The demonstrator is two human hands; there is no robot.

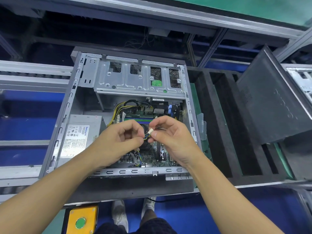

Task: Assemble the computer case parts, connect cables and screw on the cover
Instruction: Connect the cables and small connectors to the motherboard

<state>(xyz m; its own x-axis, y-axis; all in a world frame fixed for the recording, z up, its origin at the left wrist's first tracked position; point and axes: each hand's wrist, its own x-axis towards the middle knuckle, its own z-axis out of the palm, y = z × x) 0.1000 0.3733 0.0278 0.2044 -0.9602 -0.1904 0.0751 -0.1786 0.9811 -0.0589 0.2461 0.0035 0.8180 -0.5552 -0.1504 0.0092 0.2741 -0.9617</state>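
Observation:
An open grey computer case (55,132) lies flat in front of me, its motherboard (152,156) exposed. Above the board, my right hand (170,137) pinches a small white connector (150,132) between thumb and fingers. My left hand (118,141) pinches the thin blue, yellow and black wires (146,136) just behind that connector. The wires run down to the board's lower edge. A silver power supply (79,137) sits at the case's left, and a metal drive cage (138,80) spans the top. The black side cover (273,100) leans upright to the right.
The case rests on a dark tray (131,188) on a conveyor line. Black foam slots (224,125) lie to the right, beneath the leaning cover. A yellow box with a green button (81,222) hangs below the front edge. Another case (302,80) shows at far right.

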